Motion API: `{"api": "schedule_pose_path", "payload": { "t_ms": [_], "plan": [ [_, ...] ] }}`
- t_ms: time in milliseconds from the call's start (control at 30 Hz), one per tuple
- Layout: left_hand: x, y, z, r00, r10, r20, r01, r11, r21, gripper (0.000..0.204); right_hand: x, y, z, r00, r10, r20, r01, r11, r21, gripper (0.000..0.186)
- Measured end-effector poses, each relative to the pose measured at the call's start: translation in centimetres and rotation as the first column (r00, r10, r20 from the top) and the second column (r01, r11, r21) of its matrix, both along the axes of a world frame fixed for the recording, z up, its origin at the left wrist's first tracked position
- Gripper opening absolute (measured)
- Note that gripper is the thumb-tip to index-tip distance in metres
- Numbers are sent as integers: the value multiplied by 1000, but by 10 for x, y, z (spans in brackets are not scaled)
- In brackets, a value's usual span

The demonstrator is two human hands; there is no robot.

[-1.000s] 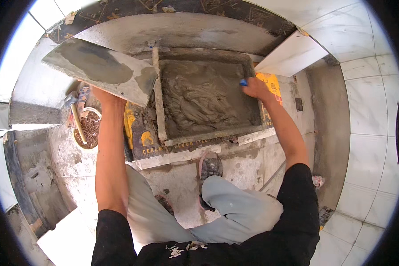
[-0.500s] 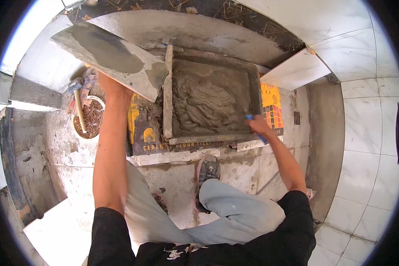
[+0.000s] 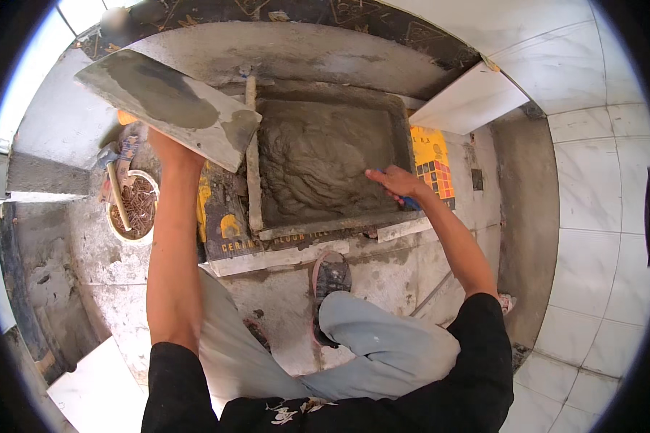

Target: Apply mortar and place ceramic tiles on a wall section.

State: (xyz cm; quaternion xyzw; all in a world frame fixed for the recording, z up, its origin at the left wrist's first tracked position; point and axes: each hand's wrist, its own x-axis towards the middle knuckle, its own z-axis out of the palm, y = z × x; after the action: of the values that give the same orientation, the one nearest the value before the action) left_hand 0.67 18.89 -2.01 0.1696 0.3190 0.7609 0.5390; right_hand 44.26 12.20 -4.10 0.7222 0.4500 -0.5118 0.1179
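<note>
My left hand (image 3: 172, 150) is partly hidden under a tile (image 3: 208, 141) and holds it up at a tilt, left of the tray. Grey wet mortar (image 3: 155, 94) covers part of the tile's upper face. A shallow tray (image 3: 253, 162) full of wet mortar (image 3: 318, 159) lies in front of me. Over its right part, my right hand (image 3: 401, 184) is closed round a blue-handled tool (image 3: 412, 203), whose working end I cannot make out against the mortar.
Beneath the tray are printed tile boxes (image 3: 430, 155). To the left stands a white bucket (image 3: 152, 237) of nails or screws, with a hammer (image 3: 117, 191) resting in it. A white tile (image 3: 469, 101) leans at the back right. My shoe (image 3: 332, 278) is close before the tray.
My right hand and the blue-handled tool have moved left from the tray's right rim to over the mortar. The view has shifted slightly; my left hand still holds the tile.
</note>
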Motion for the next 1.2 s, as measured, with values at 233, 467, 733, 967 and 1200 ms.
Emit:
{"api": "schedule_pose_path", "payload": {
  "t_ms": [233,467,733,967,1200],
  "plan": [
    [-10,-6,3,996,-6,-87,9,999,33,35,-8,-7,56,709,336,619,-590,763,262,67],
    [8,5,-21,980,-167,111,165,986,22,39,-68,15,25,740,485,466,-645,710,285,62],
    [-76,20,-61,962,-274,12,267,944,193,43,-37,-3,67,636,441,633,-725,623,295,59],
    [-36,15,-50,885,-432,174,386,889,245,40,-60,-21,14,773,531,348,-602,787,137,64],
    [-58,3,-25,984,-149,100,152,988,-31,47,25,-30,59,756,295,584,-517,816,258,72]
  ]
}}
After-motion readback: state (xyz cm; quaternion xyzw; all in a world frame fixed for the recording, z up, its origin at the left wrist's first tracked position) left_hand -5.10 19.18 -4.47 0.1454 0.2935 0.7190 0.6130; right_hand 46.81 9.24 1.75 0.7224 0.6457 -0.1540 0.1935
